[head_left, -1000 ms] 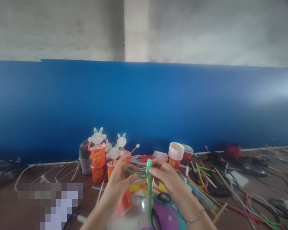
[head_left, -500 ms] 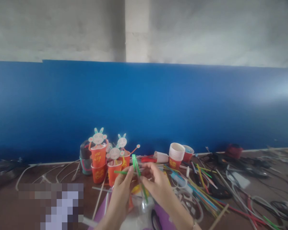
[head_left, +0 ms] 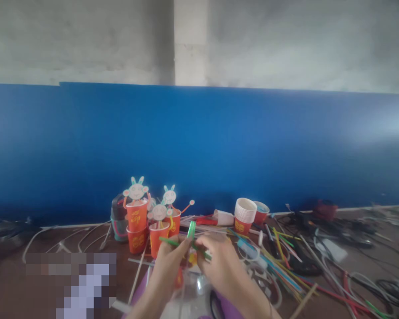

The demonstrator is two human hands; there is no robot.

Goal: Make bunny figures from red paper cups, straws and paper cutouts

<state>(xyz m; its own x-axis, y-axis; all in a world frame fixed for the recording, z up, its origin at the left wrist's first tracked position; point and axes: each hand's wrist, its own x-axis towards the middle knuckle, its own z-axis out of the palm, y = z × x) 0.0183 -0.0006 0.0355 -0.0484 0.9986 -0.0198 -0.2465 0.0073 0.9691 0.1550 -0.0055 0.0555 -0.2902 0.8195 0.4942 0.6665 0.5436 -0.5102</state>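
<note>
My left hand (head_left: 168, 261) is closed in a pinch on a green straw (head_left: 170, 242), whose end pokes out to the left. A shiny, folded green piece (head_left: 191, 229) stands up between the hands. My right hand (head_left: 219, 261) is closed close beside it, its fingers bent round the green length that runs across to the right. Whether these are one straw or two I cannot tell. Below the hands, partly hidden by them, lie a clear plastic piece (head_left: 202, 283) and something yellow (head_left: 193, 258) on a purple surface (head_left: 231, 305).
Orange paper cups (head_left: 136, 217) with rabbit-face cutouts (head_left: 135, 191) stand left of centre, beside a dark bottle (head_left: 119, 221). A cup stack (head_left: 245, 215) stands right of centre, near a tipped cup (head_left: 224, 217). Coloured straws (head_left: 279, 270) and cables (head_left: 362, 283) lie on the right. A blue panel (head_left: 199, 141) rises behind.
The upright green loop has tilted right and lowered. My right hand has turned over and moved slightly down, and the green length now lies across both hands.
</note>
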